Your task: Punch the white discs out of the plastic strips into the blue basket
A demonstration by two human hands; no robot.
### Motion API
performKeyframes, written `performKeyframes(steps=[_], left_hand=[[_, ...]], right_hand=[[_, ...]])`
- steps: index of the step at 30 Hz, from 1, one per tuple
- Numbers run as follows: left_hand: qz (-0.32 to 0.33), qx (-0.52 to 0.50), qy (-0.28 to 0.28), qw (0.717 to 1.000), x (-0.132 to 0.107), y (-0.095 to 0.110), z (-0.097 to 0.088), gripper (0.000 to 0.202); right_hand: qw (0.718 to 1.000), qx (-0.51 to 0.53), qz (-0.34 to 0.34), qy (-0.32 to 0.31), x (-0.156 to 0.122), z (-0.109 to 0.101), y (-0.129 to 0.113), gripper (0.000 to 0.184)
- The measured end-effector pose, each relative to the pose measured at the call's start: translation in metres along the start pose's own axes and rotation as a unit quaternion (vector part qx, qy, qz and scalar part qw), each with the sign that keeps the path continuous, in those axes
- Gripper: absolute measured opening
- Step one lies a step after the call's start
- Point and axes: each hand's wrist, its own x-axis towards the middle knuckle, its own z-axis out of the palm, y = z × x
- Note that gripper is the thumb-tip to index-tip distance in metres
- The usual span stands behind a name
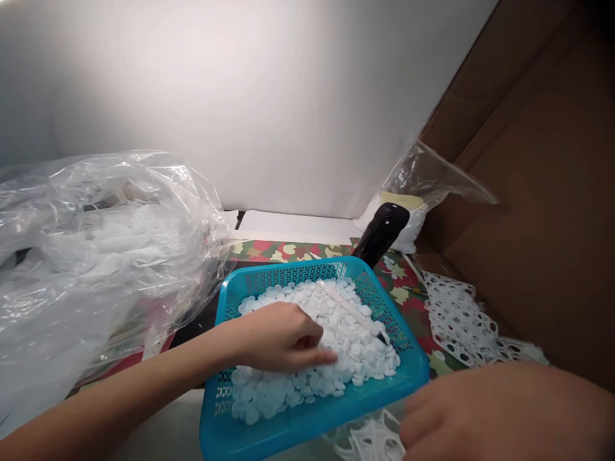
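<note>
A blue plastic basket (269,429) sits in front of me, heaped with several small white round discs (346,333). My left hand (281,336) rests on the pile, fingers curled and pinched together over the discs; what they grip is hidden. A thin white stick (348,307) lies across the discs. My right hand (485,410) is close to the camera at the lower right, fingers curled beside the basket's near right corner, over a punched white sheet (369,438); I cannot make out whether it holds it.
A large crumpled clear plastic bag (96,256) fills the left side. A black tool handle (382,234) sticks up behind the basket. Punched white sheet scrap (461,320) lies to the right by a brown cardboard wall (538,211). A smaller clear bag (423,186) stands behind.
</note>
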Motion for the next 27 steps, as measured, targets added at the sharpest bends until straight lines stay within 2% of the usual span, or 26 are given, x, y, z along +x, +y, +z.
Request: performKeyframes(steps=[1,2,3,5,6,7,10,12,16,18,21,22,24,27], left_hand=[[0.029,-0.015,-0.026,0.999,-0.003,0.006,-0.002,0.041],[0.057,-0.018,-0.057,0.997,-0.007,0.012,-0.003,0.042],[0.076,-0.004,-0.080,0.994,-0.010,0.019,-0.003,0.041],[0.072,0.061,-0.083,0.992,-0.015,0.030,-0.003,0.029],[0.064,0.089,-0.078,0.991,-0.017,0.033,-0.002,0.023],[0.056,0.108,-0.076,0.990,-0.018,0.036,-0.002,0.018],[0.037,0.141,-0.076,0.986,-0.019,0.037,-0.004,0.014],[0.033,0.160,-0.068,0.984,-0.020,0.036,-0.007,0.014],[0.036,0.181,-0.057,0.981,-0.024,0.034,-0.012,0.013],[0.031,0.190,-0.059,0.980,-0.026,0.034,-0.013,0.013],[0.022,0.203,-0.062,0.977,-0.027,0.035,-0.013,0.013],[0.020,0.204,-0.064,0.977,-0.027,0.036,-0.013,0.013],[0.018,0.202,-0.068,0.977,-0.029,0.037,-0.013,0.012],[0.013,0.199,-0.064,0.978,-0.033,0.040,-0.014,0.013]], right_hand=[[0.995,-0.012,-0.036,-0.094,0.010,-0.007,-0.010,0.014],[0.985,-0.022,-0.063,-0.161,0.018,-0.013,-0.018,0.009],[0.983,-0.018,-0.063,-0.171,0.022,-0.017,-0.022,0.014],[0.992,0.076,-0.061,-0.075,0.020,-0.019,-0.021,0.016],[0.990,0.128,-0.057,0.007,0.015,-0.018,-0.017,0.016],[0.982,0.169,-0.057,0.064,0.009,-0.015,-0.010,0.015],[0.958,0.192,-0.042,0.209,-0.011,-0.007,0.009,0.011],[0.934,0.187,-0.046,0.302,-0.022,-0.004,0.015,0.009],[0.857,0.196,-0.073,0.471,-0.040,-0.005,0.009,0.007],[0.838,0.148,-0.059,0.521,-0.047,-0.010,0.003,0.008],[0.816,0.055,0.004,0.575,-0.054,-0.029,0.002,0.009],[0.795,0.017,0.008,0.606,-0.055,-0.038,0.004,0.009],[0.787,-0.090,0.059,0.608,-0.058,-0.060,0.012,0.010],[0.791,-0.132,0.113,0.587,-0.065,-0.089,0.022,0.016]])
